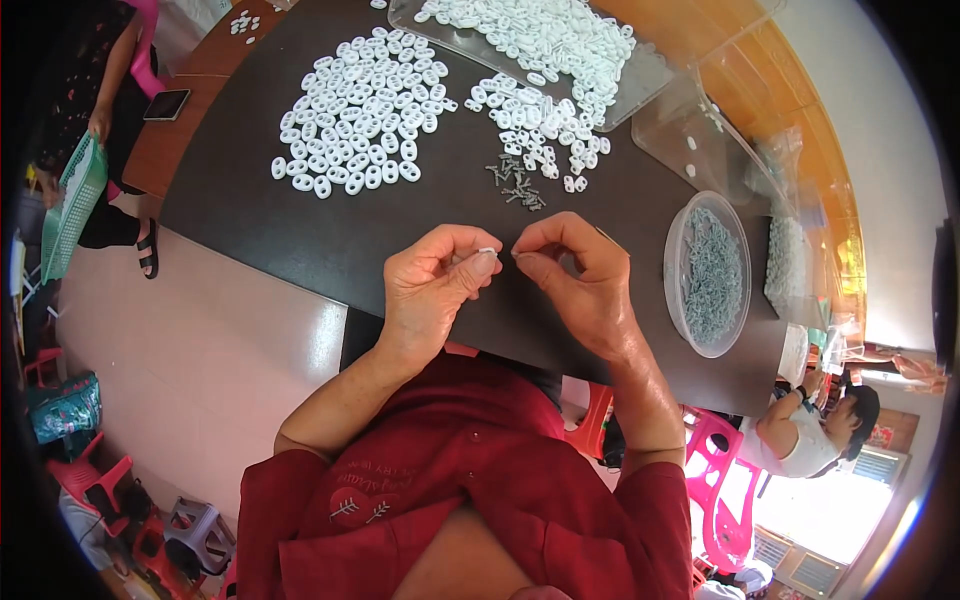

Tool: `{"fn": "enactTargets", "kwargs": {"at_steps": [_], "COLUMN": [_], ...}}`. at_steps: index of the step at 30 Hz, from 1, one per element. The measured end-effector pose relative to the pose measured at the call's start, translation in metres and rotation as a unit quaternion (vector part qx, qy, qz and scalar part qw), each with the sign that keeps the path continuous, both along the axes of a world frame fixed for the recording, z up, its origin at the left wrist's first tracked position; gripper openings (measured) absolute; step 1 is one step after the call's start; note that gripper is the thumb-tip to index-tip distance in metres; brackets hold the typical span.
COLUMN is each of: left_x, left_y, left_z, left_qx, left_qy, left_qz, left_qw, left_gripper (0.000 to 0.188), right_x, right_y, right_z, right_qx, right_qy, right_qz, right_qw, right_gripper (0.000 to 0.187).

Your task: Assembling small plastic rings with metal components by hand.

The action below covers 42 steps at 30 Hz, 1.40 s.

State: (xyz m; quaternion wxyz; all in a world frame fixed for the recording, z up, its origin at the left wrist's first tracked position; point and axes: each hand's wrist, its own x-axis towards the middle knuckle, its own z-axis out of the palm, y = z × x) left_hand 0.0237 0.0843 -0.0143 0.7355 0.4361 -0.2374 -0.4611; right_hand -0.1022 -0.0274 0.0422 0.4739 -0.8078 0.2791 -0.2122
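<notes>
White small part [488, 250], head view, approx ctr, up over near side of dark table [250, 225]. Both forearms in from lower edge, elbows bent, wrists turned in so fingertips face each other w/ small gap btwn. L hand [435, 280]: thumb + index clamped on the part, other fingers curled. R hand [582, 285]: thumb + index tips together; too small to tell if anything's in the pinch. Part's exposed edge runs approx L-R, one end twd R hand; rest hidden by thumb, can't confirm long axis. Beyond hands: dark screws [518, 185], then loose white pcs [540, 125]; white ovals [360, 115] to L. Round clear tub [676, 275] w/ grey screws [715, 280] on R.
</notes>
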Motion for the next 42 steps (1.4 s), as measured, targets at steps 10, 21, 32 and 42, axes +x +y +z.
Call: {"fn": "enactTargets", "kwargs": {"at_steps": [10,21,32,42], "left_x": [-0.007,-0.006,-0.008,-0.007], "left_y": [0.003,0.005,0.0,0.001], "left_z": [0.005,0.0,-0.006,0.0], "left_qx": [0.029,0.032,0.002,0.023], "left_qy": [-0.045,-0.082,-0.366,-0.032], "left_qz": [0.0,0.009,0.113,0.051], "left_qw": [0.999,0.996,0.924,0.998], "left_gripper": [0.015,0.013,0.007,0.012], "right_x": [0.0,0.003,0.007,0.005], "right_y": [0.007,0.009,0.01,0.017], "right_z": [-0.002,-0.004,-0.008,-0.017], "right_qx": [0.012,0.013,0.019,0.146], "right_qy": [-0.004,0.011,0.015,-0.076], "right_qz": [-0.015,-0.007,-0.014,-0.043], "right_qw": [1.0,1.0,1.0,0.985], "right_gripper": [0.011,0.012,0.013,0.01]}}
